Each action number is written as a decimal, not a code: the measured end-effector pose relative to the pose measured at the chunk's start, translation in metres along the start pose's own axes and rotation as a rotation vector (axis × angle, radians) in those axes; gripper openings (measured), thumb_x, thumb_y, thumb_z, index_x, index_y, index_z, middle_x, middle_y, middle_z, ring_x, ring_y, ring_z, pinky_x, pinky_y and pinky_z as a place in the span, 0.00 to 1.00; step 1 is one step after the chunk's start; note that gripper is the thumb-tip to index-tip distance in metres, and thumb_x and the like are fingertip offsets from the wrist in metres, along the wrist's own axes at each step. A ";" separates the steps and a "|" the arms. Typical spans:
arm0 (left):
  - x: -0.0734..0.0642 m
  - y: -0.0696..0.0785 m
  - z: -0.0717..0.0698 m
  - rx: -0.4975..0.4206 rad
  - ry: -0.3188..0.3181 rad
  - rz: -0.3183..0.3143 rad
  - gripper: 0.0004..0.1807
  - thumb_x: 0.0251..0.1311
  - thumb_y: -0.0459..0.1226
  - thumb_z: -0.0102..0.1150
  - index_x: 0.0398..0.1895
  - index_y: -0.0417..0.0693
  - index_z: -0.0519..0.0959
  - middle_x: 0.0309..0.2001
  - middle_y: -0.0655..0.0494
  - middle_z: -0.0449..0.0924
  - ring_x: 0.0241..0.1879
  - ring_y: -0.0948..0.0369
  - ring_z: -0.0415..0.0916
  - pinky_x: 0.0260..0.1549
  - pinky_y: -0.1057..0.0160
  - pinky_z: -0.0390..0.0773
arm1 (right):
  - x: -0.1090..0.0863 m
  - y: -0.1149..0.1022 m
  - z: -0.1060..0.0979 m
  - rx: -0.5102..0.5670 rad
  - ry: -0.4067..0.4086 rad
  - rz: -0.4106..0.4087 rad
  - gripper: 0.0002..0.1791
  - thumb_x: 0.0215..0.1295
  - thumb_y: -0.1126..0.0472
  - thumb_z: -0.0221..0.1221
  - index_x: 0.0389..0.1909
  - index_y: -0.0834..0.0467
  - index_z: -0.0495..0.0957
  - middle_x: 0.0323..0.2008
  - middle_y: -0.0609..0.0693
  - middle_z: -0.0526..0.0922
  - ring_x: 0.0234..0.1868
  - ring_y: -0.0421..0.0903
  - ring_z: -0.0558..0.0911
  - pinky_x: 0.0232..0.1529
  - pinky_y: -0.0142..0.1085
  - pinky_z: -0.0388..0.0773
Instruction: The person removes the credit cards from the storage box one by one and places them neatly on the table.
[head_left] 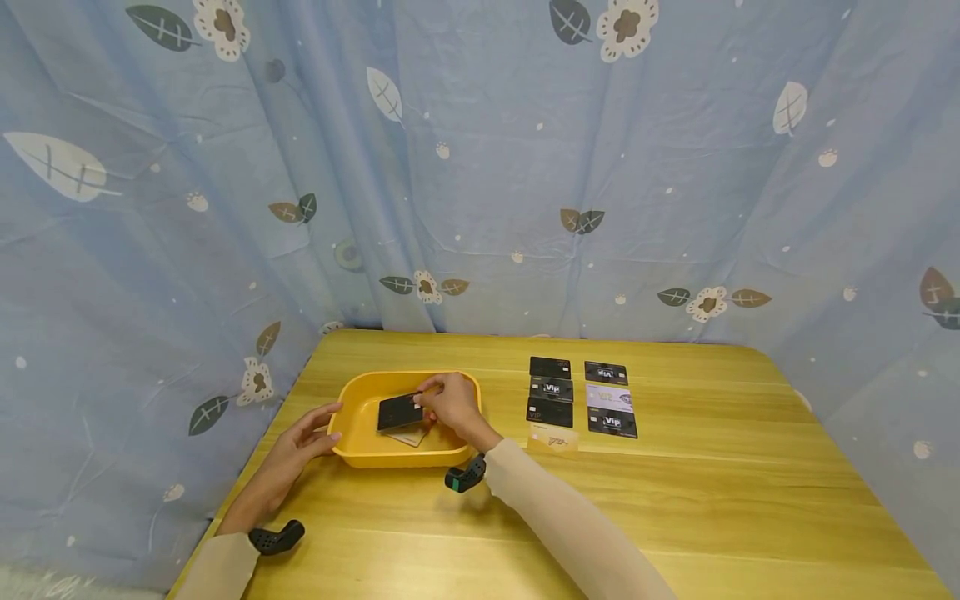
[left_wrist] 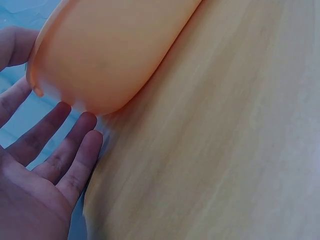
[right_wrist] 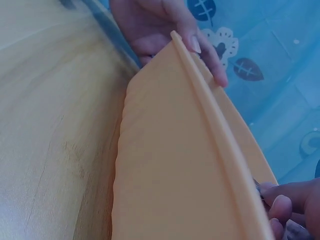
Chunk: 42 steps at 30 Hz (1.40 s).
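Observation:
A yellow plastic tray (head_left: 360, 457) stands at the left of the table. My left hand (head_left: 296, 446) holds its left end, with thumb and a finger over the rim and other fingertips on the outer wall (left_wrist: 115, 45). Inside the tray, my right hand (head_left: 453, 404) pinches the right edge of a black card (head_left: 397, 413). A pale card (head_left: 411, 437) lies partly hidden under it. In the right wrist view the near wall (right_wrist: 160, 150) hides most of the tray's inside, and only the pinching fingers (right_wrist: 280, 207) show beyond the rim.
Right of the tray, cards lie in two columns. The left column has black cards, among them a Vip card (head_left: 551, 389), and a gold card (head_left: 553, 438) nearest me. The other holds a black card (head_left: 606, 372), a lilac card (head_left: 609, 397) and another Vip card (head_left: 612, 422). A patterned curtain (head_left: 495, 167) hangs behind.

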<state>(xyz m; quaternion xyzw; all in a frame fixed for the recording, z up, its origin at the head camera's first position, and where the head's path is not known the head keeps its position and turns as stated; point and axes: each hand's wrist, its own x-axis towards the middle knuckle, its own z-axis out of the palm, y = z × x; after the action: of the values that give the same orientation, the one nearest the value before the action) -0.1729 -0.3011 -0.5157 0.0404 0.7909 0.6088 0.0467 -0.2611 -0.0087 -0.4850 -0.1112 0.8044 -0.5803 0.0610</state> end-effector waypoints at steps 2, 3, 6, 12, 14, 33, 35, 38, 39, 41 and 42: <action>0.000 0.000 0.000 -0.008 0.000 -0.005 0.35 0.74 0.45 0.60 0.79 0.51 0.61 0.76 0.42 0.59 0.67 0.54 0.66 0.52 0.72 0.77 | 0.000 -0.001 0.000 0.001 -0.001 0.008 0.05 0.65 0.63 0.70 0.39 0.58 0.87 0.23 0.46 0.86 0.27 0.64 0.85 0.25 0.46 0.84; 0.000 0.001 0.000 -0.010 0.000 -0.006 0.35 0.74 0.45 0.60 0.79 0.50 0.61 0.76 0.42 0.59 0.69 0.50 0.65 0.52 0.73 0.77 | 0.000 -0.002 0.000 0.002 -0.003 0.010 0.04 0.65 0.63 0.70 0.39 0.58 0.87 0.23 0.46 0.87 0.27 0.64 0.85 0.27 0.48 0.85; 0.000 0.001 0.000 -0.014 -0.001 -0.009 0.35 0.74 0.44 0.60 0.79 0.50 0.61 0.76 0.41 0.58 0.72 0.42 0.59 0.52 0.73 0.77 | 0.000 -0.003 -0.002 0.004 -0.007 0.009 0.04 0.65 0.63 0.70 0.39 0.57 0.87 0.24 0.46 0.87 0.27 0.64 0.85 0.28 0.49 0.85; -0.001 0.002 0.001 -0.002 0.008 -0.010 0.36 0.73 0.46 0.61 0.79 0.50 0.61 0.76 0.42 0.59 0.70 0.43 0.61 0.52 0.72 0.77 | -0.002 -0.005 -0.006 0.025 -0.008 -0.005 0.03 0.65 0.63 0.70 0.38 0.57 0.87 0.28 0.47 0.89 0.27 0.66 0.85 0.25 0.47 0.84; -0.001 0.002 0.001 -0.002 0.008 -0.011 0.36 0.73 0.46 0.61 0.79 0.50 0.61 0.76 0.42 0.58 0.71 0.43 0.61 0.52 0.73 0.77 | -0.003 -0.006 -0.008 0.032 -0.008 -0.006 0.03 0.65 0.63 0.70 0.38 0.57 0.87 0.29 0.47 0.89 0.28 0.67 0.85 0.25 0.47 0.83; 0.000 0.004 0.000 -0.001 0.009 -0.033 0.35 0.74 0.45 0.61 0.79 0.51 0.61 0.75 0.42 0.60 0.68 0.47 0.64 0.52 0.73 0.77 | -0.007 -0.013 -0.026 0.038 -0.008 -0.020 0.04 0.66 0.61 0.70 0.40 0.56 0.88 0.29 0.46 0.88 0.15 0.48 0.72 0.16 0.36 0.70; 0.000 0.004 0.000 0.003 0.010 -0.032 0.35 0.74 0.45 0.61 0.79 0.51 0.61 0.75 0.42 0.60 0.67 0.49 0.65 0.52 0.73 0.77 | -0.009 -0.014 -0.029 0.031 -0.005 -0.016 0.04 0.66 0.61 0.70 0.40 0.55 0.88 0.29 0.46 0.88 0.17 0.54 0.74 0.17 0.37 0.71; 0.000 0.004 0.000 0.007 0.008 -0.030 0.35 0.74 0.44 0.60 0.79 0.51 0.61 0.75 0.41 0.60 0.65 0.55 0.68 0.52 0.72 0.77 | -0.011 -0.015 -0.033 0.031 -0.007 -0.011 0.05 0.67 0.60 0.70 0.40 0.55 0.88 0.29 0.46 0.88 0.24 0.66 0.76 0.20 0.42 0.73; 0.000 0.004 -0.001 0.006 0.008 -0.030 0.35 0.74 0.44 0.60 0.79 0.51 0.61 0.75 0.42 0.60 0.64 0.57 0.68 0.52 0.72 0.78 | -0.012 -0.015 -0.034 0.031 -0.007 -0.011 0.05 0.67 0.60 0.70 0.40 0.55 0.88 0.29 0.46 0.88 0.25 0.67 0.77 0.20 0.44 0.74; 0.000 0.004 -0.001 -0.001 0.005 -0.029 0.35 0.74 0.44 0.60 0.79 0.51 0.61 0.75 0.42 0.59 0.64 0.58 0.68 0.52 0.70 0.78 | -0.013 -0.016 -0.037 0.028 -0.006 -0.010 0.05 0.67 0.60 0.70 0.41 0.55 0.88 0.29 0.46 0.88 0.26 0.68 0.77 0.23 0.47 0.76; 0.001 0.004 -0.001 -0.004 0.004 -0.029 0.35 0.74 0.44 0.60 0.79 0.51 0.61 0.76 0.42 0.59 0.65 0.56 0.67 0.52 0.70 0.78 | -0.013 -0.017 -0.038 0.028 -0.005 -0.008 0.05 0.67 0.60 0.70 0.41 0.55 0.88 0.29 0.46 0.88 0.26 0.66 0.77 0.24 0.49 0.77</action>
<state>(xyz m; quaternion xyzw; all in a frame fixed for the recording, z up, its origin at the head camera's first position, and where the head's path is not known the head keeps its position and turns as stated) -0.1735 -0.3010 -0.5114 0.0275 0.7903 0.6097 0.0540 -0.2553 0.0247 -0.4574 -0.1149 0.7957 -0.5914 0.0621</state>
